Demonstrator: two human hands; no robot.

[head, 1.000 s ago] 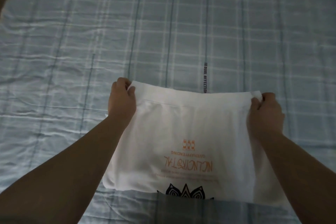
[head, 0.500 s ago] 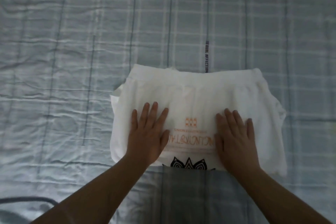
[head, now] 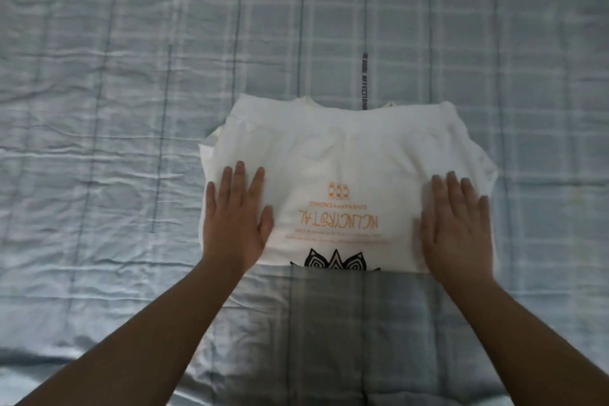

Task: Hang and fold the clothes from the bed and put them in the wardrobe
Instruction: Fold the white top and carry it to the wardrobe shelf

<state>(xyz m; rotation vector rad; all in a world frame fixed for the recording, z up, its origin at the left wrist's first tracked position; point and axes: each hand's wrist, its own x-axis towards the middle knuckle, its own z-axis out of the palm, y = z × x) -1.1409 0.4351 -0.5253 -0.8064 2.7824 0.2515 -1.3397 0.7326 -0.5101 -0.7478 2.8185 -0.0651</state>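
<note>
All around us the plaid blue bedsheet (head: 131, 109) spreads wide, with open sheet on every side of the folded white T-shirt (head: 346, 158), which lies at its middle. Our left hand (head: 235, 224) and right hand (head: 458, 227) press flat on its near corners, fingers straight, holding nothing, forearms reaching in from the near edge.

Around the folded white T-shirt (head: 346, 155), the bed (head: 99, 142) offers flat, open cover to its left, right and far side. The left hand (head: 235, 224) and right hand (head: 456, 227) lie flat on its near corners, with the forearms crossing the near side.
</note>
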